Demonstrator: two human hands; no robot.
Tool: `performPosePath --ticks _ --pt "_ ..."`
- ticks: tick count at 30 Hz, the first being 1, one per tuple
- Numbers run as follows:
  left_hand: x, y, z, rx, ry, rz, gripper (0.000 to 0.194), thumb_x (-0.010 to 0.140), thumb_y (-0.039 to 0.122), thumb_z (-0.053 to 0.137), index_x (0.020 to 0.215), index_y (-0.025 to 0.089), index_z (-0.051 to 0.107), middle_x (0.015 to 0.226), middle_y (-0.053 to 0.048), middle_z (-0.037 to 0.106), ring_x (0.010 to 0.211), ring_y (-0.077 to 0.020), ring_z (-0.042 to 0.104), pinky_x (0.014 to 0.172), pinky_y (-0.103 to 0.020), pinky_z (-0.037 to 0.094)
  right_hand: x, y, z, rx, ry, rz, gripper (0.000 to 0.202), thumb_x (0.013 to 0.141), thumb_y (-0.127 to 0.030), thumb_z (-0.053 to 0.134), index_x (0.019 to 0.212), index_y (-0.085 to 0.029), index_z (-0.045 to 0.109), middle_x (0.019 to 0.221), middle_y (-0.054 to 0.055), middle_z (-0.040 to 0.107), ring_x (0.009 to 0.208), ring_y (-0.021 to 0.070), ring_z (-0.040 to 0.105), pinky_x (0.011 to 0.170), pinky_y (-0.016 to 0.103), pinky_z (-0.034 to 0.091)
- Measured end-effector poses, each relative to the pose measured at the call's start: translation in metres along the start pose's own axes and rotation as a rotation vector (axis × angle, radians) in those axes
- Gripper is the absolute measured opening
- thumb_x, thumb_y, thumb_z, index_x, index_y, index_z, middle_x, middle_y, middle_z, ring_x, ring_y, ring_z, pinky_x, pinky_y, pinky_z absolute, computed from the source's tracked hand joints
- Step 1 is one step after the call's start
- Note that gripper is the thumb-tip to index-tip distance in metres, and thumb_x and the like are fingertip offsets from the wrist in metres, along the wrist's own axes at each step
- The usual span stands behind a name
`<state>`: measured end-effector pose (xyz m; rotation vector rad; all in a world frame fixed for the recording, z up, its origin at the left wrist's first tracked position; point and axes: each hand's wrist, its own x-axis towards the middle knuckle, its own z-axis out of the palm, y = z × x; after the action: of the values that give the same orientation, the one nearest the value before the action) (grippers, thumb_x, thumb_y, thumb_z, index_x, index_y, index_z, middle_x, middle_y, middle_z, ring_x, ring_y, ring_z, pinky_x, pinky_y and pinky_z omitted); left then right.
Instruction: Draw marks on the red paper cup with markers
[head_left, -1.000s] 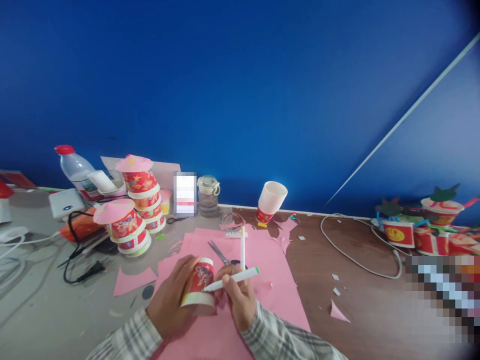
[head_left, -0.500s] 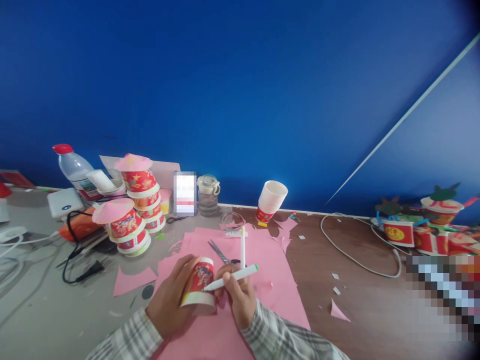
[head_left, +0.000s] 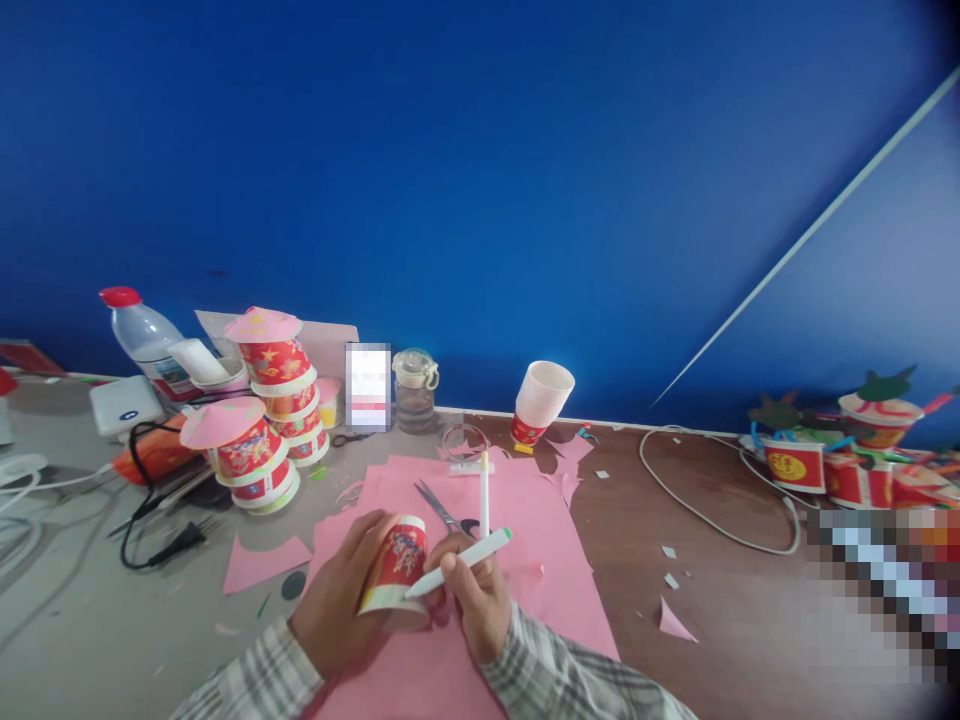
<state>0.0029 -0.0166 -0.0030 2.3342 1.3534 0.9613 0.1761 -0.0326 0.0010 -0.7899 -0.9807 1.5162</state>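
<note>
We started closest in, at the plaid sleeves, and this was the moment: the marker had its tip right at the pale band near the cup's wide end, where a light green tint already showed. We judged the band only partly tinted, with more contact likely to deepen the colour. The red printed cup, our landmark, was tilted above the pink paper, wide end toward us. The left hand was curled round its side, half closed; the right hand had the marker in a tight pinch, fingers mostly folded.

Under the cup we had the pink paper, and just beyond the cup lay the open scissors, handles partly covered by the right hand. To the cup's far right, the 2nd marker rose behind that hand; we couldn't tell whether fingers held its lower end.

Farther beyond and left of the cup, we spotted 2 pink-topped cup towers; beyond and right, a leaning stack of cups. The cup's far side and the left fingertips were hidden, and a screen beyond it was pixelated, unreadable.
</note>
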Motion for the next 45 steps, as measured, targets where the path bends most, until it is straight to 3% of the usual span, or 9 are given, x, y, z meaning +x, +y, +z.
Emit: performPosePath --ticks 33,40,45 --pt "-0.001 -0.001 0.001 -0.044 -0.013 -0.029 0.068 0.061 0.051 0.061 0.118 0.03 0.031 0.116 -0.005 0.047 0.104 -0.0267 0.046 0.083 -0.042 0.047 0.0 0.001 0.001 -0.028 0.019 0.016 0.03 0.069 -0.044 0.06 0.065 -0.015 0.064 0.036 -0.002 0.057 0.027 0.01 0.045 0.029 0.017 0.035" --pt "-0.004 -0.007 0.004 0.032 0.041 0.009 0.073 0.056 0.053 0.063 0.118 0.028 0.033 0.115 -0.006 0.048 0.102 -0.0263 0.048 0.079 -0.037 0.05 0.009 0.008 -0.003 -0.021 0.115 -0.019 0.034 0.068 -0.046 0.06 0.063 -0.013 0.064 0.037 -0.001 0.057 0.028 0.0096 0.044 0.029 0.017 0.035" --pt "-0.007 -0.01 0.005 0.048 0.008 -0.018 0.076 0.056 0.049 0.064 0.12 0.029 0.03 0.12 -0.004 0.044 0.106 -0.0263 0.044 0.084 -0.038 0.047 0.013 0.011 -0.004 0.001 0.23 0.007 0.039 0.062 -0.053 0.061 0.059 -0.014 0.062 0.036 -0.002 0.057 0.025 0.0084 0.041 0.025 0.016 0.031"
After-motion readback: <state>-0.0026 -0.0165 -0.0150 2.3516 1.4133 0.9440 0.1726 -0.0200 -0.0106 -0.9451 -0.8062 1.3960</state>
